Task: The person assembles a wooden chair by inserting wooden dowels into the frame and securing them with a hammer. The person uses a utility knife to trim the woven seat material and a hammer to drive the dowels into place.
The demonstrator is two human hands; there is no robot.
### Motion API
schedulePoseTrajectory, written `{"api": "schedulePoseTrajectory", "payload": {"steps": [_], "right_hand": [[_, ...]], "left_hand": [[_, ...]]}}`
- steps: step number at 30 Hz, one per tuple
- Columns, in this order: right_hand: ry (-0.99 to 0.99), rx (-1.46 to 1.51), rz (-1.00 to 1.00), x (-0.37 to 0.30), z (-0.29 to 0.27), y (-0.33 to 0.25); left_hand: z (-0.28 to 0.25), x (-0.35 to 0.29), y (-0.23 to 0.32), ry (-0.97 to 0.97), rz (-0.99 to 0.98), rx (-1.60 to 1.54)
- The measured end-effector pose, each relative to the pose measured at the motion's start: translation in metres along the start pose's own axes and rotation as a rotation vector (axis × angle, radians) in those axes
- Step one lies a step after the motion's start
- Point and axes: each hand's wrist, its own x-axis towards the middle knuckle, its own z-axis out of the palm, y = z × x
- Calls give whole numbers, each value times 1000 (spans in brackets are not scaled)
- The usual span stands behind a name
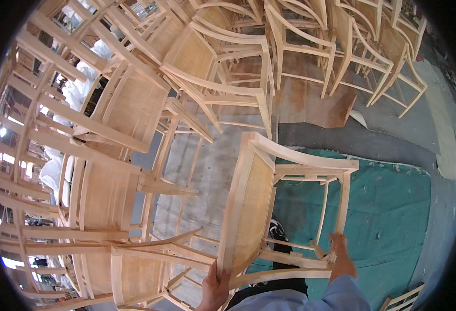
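Directly before me is an unfinished pale wooden chair frame (244, 202) with a panelled back and an open seat frame. My left hand (215, 287) is closed round the near end of its back. On the right, my right hand (338, 245) grips the chair's wooden frame near the lower corner, some fingers hidden behind the wood. Through the open seat frame my dark shoe (276, 230) shows in part.
Similar wooden chairs (111, 197) are stacked closely along the left. More chair frames (290, 46) stand at the back. Under the held chair lies a green sheet (394, 207), with brown sheeting (311, 103) beyond it. A slatted wooden piece (402, 300) lies at lower right.
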Motion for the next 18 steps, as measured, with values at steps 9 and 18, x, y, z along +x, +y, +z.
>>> {"api": "schedulePoseTrajectory", "payload": {"steps": [9, 18], "right_hand": [[147, 2, -173, -13, 32, -107], [-143, -538, -489, 31, 167, -188]], "left_hand": [[-47, 122, 52, -17, 247, -97], [-135, 149, 91, 171, 293, -245]]}}
